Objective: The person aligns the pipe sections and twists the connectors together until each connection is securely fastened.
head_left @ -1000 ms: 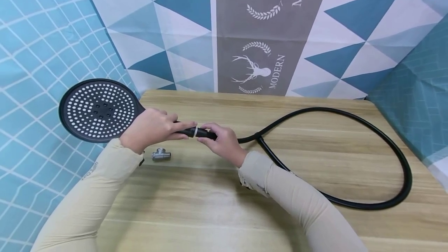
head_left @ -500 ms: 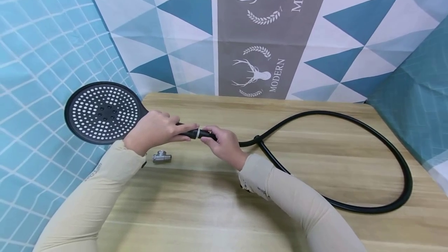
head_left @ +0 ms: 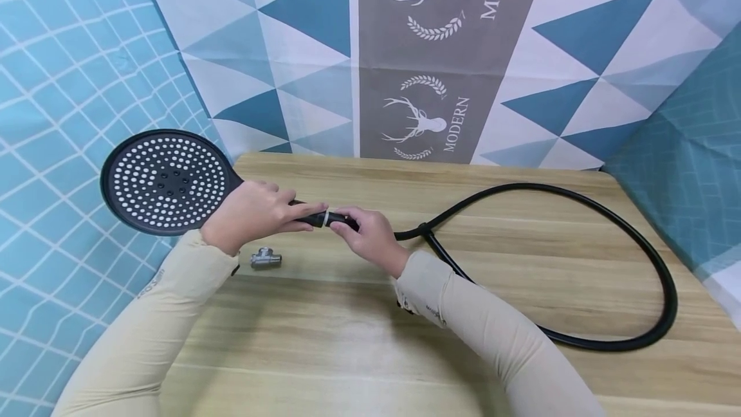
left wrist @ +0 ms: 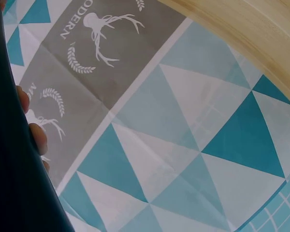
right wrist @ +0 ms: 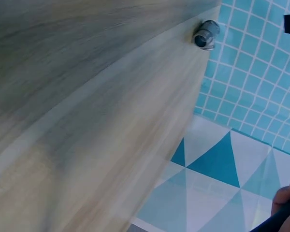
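Observation:
A round black shower head [head_left: 168, 182] with pale nozzles is held by its handle in my left hand [head_left: 251, 214], face showing. The left index finger lies extended along the handle. My right hand [head_left: 373, 240] pinches the black end of the shower hose [head_left: 602, 201] between thumb and fingers. A thin white ring [head_left: 327, 219] shows where handle and hose end meet in line. In the left wrist view, fingertips [left wrist: 38, 137] curl past a dark curved edge. The right wrist view catches fingers [right wrist: 285, 194] over black tubing at its lower right corner.
A small chrome tee fitting [head_left: 266, 258] lies on the wooden table [head_left: 324, 340], below the left hand. The hose loops across the right side, crossing itself at a dark collar [head_left: 425, 229]. Patterned sheets [head_left: 431, 50] stand behind, and blue tiled sheets [head_left: 52, 166] flank the left.
The right fingers and thumb have shifted slightly at the hose end by the white ring. The shower head dipped a little, then rose back with slight camera sway. Both grips stay.

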The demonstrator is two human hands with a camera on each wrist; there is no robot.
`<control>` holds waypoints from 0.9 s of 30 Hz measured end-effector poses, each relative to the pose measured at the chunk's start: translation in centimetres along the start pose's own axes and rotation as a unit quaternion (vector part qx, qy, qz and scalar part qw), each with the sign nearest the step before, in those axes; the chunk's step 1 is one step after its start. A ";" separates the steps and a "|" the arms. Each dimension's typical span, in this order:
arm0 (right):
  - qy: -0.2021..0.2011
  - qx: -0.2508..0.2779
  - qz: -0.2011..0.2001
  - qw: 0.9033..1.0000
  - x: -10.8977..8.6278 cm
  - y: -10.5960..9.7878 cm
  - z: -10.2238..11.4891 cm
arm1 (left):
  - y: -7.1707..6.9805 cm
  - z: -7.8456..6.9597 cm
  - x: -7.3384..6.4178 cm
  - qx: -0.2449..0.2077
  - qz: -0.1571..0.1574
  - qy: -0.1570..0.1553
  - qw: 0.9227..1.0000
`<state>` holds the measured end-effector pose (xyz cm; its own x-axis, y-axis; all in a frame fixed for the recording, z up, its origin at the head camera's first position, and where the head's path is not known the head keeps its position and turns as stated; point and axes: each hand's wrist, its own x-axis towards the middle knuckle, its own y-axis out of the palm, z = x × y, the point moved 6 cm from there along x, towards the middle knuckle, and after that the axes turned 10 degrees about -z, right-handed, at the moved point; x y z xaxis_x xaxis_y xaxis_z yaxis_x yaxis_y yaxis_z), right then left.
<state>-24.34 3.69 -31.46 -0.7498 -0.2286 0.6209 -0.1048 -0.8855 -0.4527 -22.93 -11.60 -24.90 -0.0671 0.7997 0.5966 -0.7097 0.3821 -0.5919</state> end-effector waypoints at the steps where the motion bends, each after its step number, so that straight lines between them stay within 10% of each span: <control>1: 0.000 0.000 -0.002 1.000 -0.1 0.0 0.0 | 0.0 0.0 0.0 0.002 -0.002 0.002 1.000; 18: -0.114 -0.054 -0.083 0.988 -0.6 -0.6 0.5 | -0.2 -0.3 0.3 0.004 -0.008 0.006 1.000; 27: -0.086 -0.050 -0.069 0.993 -0.6 -0.6 0.7 | -0.5 -0.3 0.4 0.009 -0.007 0.008 1.000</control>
<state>-23.39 4.12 -31.10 -0.6022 -0.1817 0.7774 -0.2692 -0.8705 -0.4120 -22.42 -11.33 -24.54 -0.0460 0.8009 0.5970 -0.7232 0.3856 -0.5730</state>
